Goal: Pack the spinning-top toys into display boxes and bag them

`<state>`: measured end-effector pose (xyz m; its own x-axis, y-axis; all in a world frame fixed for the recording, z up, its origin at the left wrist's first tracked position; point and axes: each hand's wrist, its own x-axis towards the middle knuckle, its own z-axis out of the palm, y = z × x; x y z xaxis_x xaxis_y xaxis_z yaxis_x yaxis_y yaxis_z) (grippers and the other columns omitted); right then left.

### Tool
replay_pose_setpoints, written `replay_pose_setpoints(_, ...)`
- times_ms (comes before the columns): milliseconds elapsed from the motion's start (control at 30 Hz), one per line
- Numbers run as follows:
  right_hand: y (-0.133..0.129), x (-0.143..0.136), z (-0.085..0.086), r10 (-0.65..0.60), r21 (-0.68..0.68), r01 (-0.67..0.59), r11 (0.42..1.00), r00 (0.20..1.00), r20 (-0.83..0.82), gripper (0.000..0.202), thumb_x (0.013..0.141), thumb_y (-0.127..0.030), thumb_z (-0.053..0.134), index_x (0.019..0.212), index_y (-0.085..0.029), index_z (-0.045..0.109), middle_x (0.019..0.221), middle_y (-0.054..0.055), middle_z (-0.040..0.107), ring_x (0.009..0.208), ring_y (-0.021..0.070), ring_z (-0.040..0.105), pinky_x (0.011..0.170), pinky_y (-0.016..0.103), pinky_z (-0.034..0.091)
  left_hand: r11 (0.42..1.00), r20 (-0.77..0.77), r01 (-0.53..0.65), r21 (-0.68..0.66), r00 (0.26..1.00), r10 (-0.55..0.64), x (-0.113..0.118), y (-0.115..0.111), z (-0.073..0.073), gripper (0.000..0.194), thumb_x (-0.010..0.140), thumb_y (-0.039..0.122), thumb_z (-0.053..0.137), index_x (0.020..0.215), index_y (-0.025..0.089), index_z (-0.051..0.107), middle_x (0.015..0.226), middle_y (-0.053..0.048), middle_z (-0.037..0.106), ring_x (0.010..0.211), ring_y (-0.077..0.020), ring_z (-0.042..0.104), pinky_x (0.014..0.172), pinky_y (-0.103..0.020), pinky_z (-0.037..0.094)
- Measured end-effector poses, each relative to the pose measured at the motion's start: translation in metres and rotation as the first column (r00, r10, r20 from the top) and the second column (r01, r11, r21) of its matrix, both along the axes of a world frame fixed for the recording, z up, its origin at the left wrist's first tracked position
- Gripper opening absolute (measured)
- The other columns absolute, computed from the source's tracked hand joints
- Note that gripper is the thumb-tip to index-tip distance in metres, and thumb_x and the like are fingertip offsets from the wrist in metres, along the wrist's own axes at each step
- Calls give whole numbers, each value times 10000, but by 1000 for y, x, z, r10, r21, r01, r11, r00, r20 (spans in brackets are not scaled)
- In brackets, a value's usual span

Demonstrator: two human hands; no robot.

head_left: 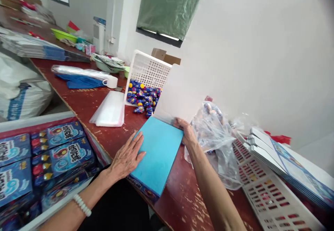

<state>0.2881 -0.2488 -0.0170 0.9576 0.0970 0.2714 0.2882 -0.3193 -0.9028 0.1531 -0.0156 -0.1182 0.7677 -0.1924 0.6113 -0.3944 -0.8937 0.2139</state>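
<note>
A cardboard box (158, 151) with a plain light-blue face and printed dark-blue sides lies tilted at the table's front edge. Its white flap (180, 95) stands raised at the far end. My left hand (130, 154), with a pale bead bracelet on the wrist, rests flat over the box's left edge, fingers spread. At the far right corner, by the flap's fold, my right hand (186, 130) grips the box; some of its fingertips are hidden. Just beyond the box, small blue-and-yellow toys (144, 95) spill from a tipped white basket (150, 67).
Printed toy packs (69, 154) fill a crate at lower left. Clear plastic sleeves (109, 109) and a white cup (111, 82) lie on the red table (180, 192). On the right are a plastic bag (216, 137), a slotted basket (266, 189) and stacked flat cartons (294, 161).
</note>
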Motion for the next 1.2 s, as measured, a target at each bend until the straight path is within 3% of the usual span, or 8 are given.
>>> replay_pose_setpoints(233, 6, -8, -11, 52, -371, -17, 928, 995, 84, 268, 887, -362, 579, 1036, -152, 653, 959, 47, 699, 877, 174, 651, 817, 340, 520, 991, 141, -75, 111, 988, 59, 3, -3, -4, 571, 946, 417, 409, 1377, 46, 452, 1477, -157, 415, 1398, -327, 311, 1039, -466, 439)
replay_pose_setpoints(367, 11, -14, -8, 130, -668, -61, 741, 990, 54, 203, 898, -324, 622, 1003, -151, 646, 1080, 62, 645, 1035, 206, 598, 938, 437, 469, 975, 84, -133, 176, 989, 120, 0, -9, -3, 544, 944, 411, 404, 1368, 81, 481, 1479, -145, 415, 1417, -354, 258, 914, -459, 510)
replay_pose_setpoints(467, 20, -21, -16, 149, -810, -84, 581, 989, 5, 241, 912, -323, 607, 1078, -150, 618, 1135, 74, 612, 1054, 219, 587, 924, 446, 481, 962, 51, -186, 199, 983, 179, -6, -15, -1, 525, 939, 396, 408, 1329, 65, 530, 1440, -188, 455, 1413, -391, 245, 1064, -589, 333)
replay_pose_setpoints(633, 39, -43, -45, 164, -896, -88, 435, 986, -17, 265, 927, -308, 587, 1134, -141, 593, 1138, 85, 603, 1000, 206, 608, 862, 406, 522, 971, -64, 35, 238, 998, -20, -15, -32, -6, 577, 916, 572, 384, 1377, 244, 495, 1485, -82, 418, 1403, -347, 296, 1133, -588, 195)
replay_pose_setpoints(767, 47, -59, -43, 238, -883, -73, 464, 970, 45, 250, 919, -281, 597, 1140, -164, 603, 1184, 98, 598, 1018, 205, 607, 867, 391, 526, 978, -167, 41, 204, 986, -6, -13, -35, -8, 592, 892, 628, 374, 1388, 317, 468, 1510, -60, 373, 1384, -409, 300, 1064, -705, 175)
replay_pose_setpoints(900, 33, -56, -21, 317, -783, -53, 620, 930, 188, 319, 909, -163, 547, 1213, -245, 597, 1228, 37, 625, 1080, 168, 606, 940, 307, 489, 970, -265, -89, 226, 953, 149, -8, -13, 4, 580, 884, 590, 425, 1386, 302, 472, 1516, -69, 354, 1404, -436, 230, 1032, -749, 119)
replay_pose_setpoints(1033, -21, -25, -15, 36, -616, 204, 761, 935, 354, 352, 897, -125, 393, 1120, -188, 659, 1086, 79, 690, 1020, 198, 639, 919, 313, 485, 946, -310, -162, 282, 917, 250, -5, 10, 12, 572, 879, 534, 455, 1403, 304, 438, 1524, -44, 330, 1419, -419, 204, 1056, -722, 103)
replay_pose_setpoints(1200, -128, -11, -36, -378, -432, 561, 706, 814, 441, 380, 774, -134, 353, 965, -162, 680, 961, 104, 701, 939, 224, 649, 853, 353, 499, 948, -236, -154, 280, 946, 223, 4, 16, -5, 559, 843, 467, 471, 1378, 303, 485, 1531, -37, 327, 1440, -385, 162, 1090, -686, 79)
